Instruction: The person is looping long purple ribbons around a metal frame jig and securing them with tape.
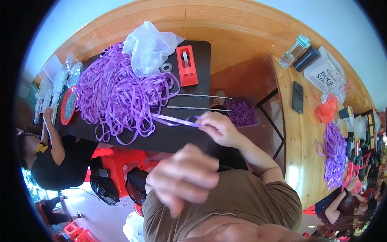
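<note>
On the table: ribbon is heaped, seemingly for easy reach.
Right hand: a strand is pinched by fingertips, fairly straight, perhaps kept from tangling.
Left hand: fingers are half curled, clear of the ribbon; blurred, any hold cannot be told.

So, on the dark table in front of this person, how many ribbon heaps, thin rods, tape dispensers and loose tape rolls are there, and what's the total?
Purple ribbon heap: 1
Thin rods: 2, both jutting past the table's edge
Red tape dispenser: 1
Loose tape roll: 1
Total: 5
</note>
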`<state>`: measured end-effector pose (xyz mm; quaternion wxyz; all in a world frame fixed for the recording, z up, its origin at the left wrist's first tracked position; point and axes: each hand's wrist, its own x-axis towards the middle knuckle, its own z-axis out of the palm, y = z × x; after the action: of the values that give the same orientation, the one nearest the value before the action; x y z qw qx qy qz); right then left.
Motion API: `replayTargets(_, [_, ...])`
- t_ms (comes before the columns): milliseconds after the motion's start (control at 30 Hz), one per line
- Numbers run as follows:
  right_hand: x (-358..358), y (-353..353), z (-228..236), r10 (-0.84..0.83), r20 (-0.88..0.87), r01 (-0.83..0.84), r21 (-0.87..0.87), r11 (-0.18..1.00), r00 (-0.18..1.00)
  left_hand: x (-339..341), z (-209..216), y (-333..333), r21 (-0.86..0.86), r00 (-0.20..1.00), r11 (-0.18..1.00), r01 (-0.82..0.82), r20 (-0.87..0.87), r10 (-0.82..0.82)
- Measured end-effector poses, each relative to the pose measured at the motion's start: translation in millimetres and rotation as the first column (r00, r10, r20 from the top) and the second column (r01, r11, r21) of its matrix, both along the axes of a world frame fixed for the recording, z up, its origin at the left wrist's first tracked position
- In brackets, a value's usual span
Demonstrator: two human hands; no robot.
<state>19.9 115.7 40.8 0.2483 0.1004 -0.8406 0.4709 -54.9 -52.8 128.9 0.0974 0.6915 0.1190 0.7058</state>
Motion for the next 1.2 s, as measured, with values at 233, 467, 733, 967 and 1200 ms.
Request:
replayTargets(233, [56.9,40.0,29.6,0.122,0.05,-0.049,-0.718,0.694,0.991,-8.0,-63.6,6.2,-0.449,0.499,0.252,-0.857,-0.603,0.622])
replayTargets(467, [77.8,70.3,32.9,0.064,-0.232,-0.235,-0.862,0.449,0.971,-6.8,-89.1,17.8,-0.387,0.452,0.233,-0.892,-0.742,0.496])
replayTargets(733, [103.2,100.8,23.5,-0.137,-0.238,-0.197,-0.946,0.259,0.962,-5.5,-90.7,26.1,-0.466,0.601,0.381,-0.799,-0.654,0.46])
replayTargets(967, [137.4,144.4,-27.5,-0.271,0.039,0.05,-0.998,0.037,0.962,-6.3,-88.4,34.0,-0.836,0.973,0.514,-0.193,-0.094,0.213])
replayTargets(1200, [125.4,104.2,-64.5,-0.611,0.232,0.649,-0.159,0.744,0.757,30.0,-97.2,62.9,-0.872,0.866,0.326,0.366,0.447,0.223])
